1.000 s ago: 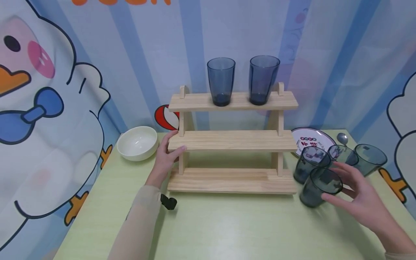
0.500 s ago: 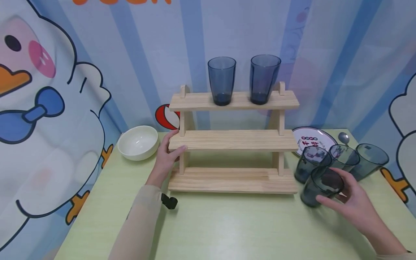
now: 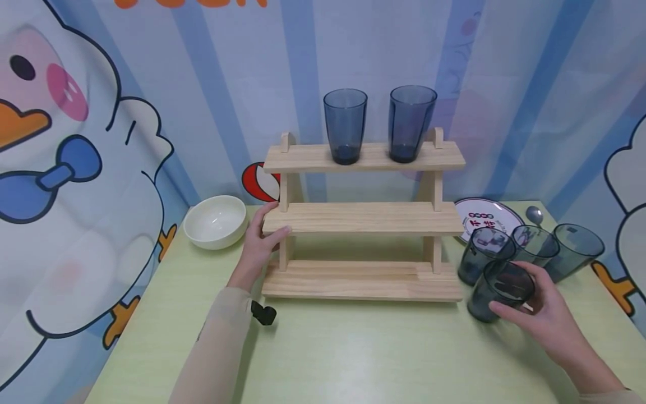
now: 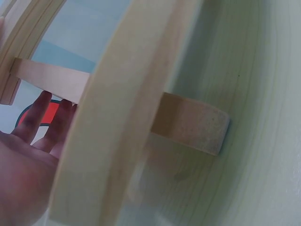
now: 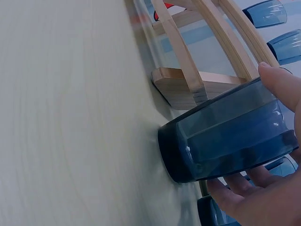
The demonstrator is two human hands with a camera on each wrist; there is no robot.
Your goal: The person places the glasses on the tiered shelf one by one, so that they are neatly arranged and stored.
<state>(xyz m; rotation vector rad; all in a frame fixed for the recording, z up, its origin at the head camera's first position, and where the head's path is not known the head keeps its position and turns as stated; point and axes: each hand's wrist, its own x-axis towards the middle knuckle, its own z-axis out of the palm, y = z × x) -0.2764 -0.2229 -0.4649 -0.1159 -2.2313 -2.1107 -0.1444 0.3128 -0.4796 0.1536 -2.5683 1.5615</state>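
My left hand grips the left end of the three-tier wooden shelf. Its thumb lies at the front edge of the middle tier, and its fingers reach behind, near the side support in the left wrist view. At the right, my right hand holds a dark, see-through drinking glass, thumb on one side and fingers round the other. This glass is upright at the table surface in the head view. Two bluish glasses stand apart on the top tier.
Behind the held glass stand three more glasses, one nearer the shelf. A printed plate and a metal spoon lie farther back. A white bowl sits left of the shelf, and a patterned curtain hangs behind the table.
My right hand has moved left and closed round the front glass, its fingers now against the far side. The left hand and the shelf stay where they were.
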